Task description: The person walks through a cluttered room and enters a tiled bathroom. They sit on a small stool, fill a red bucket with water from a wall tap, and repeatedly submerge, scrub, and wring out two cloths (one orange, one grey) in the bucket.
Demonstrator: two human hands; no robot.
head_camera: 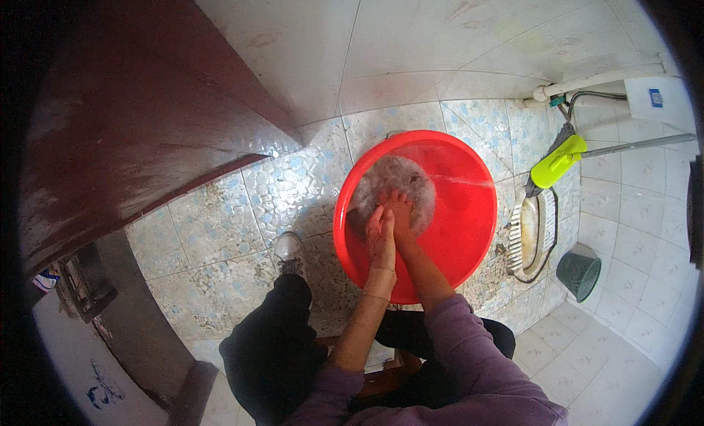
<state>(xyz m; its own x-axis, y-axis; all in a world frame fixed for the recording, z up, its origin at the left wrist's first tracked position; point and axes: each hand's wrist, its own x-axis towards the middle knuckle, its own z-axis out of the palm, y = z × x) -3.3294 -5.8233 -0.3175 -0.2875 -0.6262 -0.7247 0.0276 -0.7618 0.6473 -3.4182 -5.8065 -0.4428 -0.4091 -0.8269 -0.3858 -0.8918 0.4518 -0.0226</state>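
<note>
A large red plastic basin (462, 239) stands on the floor between my feet, tilted towards its left side. Cloudy, foamy water (404, 173) lies in that lower side, with dark cloth-like patches in it that I cannot make out clearly. My right hand (399, 208) is down at the water, fingers spread and holding nothing I can see. Close against it, on the left, my left hand (379, 236) is turned on edge with its fingertips near the water; its palm is hidden. A thin jet of water (462, 180) crosses the basin from the right.
A mop with a lime-green head (558, 162) leans over a squat toilet (531, 236) at right. Beside that lies a dark green plastic basket (580, 274). A dark red door (181, 123) stands at left. The tiled floor (214, 239) is wet. Pipes (594, 85) run along the wall.
</note>
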